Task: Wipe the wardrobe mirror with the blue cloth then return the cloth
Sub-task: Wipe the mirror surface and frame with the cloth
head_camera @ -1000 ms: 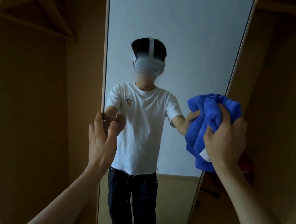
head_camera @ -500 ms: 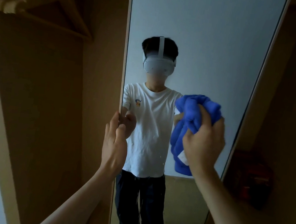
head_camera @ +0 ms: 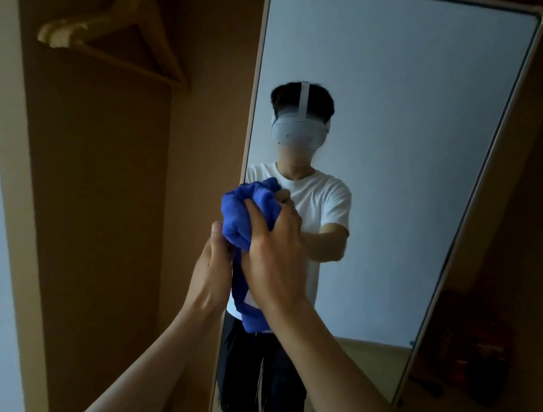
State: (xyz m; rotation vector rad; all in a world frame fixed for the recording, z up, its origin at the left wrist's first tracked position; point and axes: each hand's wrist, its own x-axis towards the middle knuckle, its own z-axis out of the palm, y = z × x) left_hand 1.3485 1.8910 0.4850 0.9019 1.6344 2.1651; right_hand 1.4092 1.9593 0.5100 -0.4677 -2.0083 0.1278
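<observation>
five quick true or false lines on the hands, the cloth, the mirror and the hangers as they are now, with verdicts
1. The right hand grips the blue cloth. True.
2. The blue cloth is at the right edge of the mirror. False: it is bunched up near the mirror's left edge.
3. Wooden hangers hang to the left of the mirror. True.
4. The left hand hangs down, far from the mirror. False: it is raised at the mirror's left edge, right beside the cloth.
5. Clothes hang on the wooden hangers. False: the hangers are bare.
</observation>
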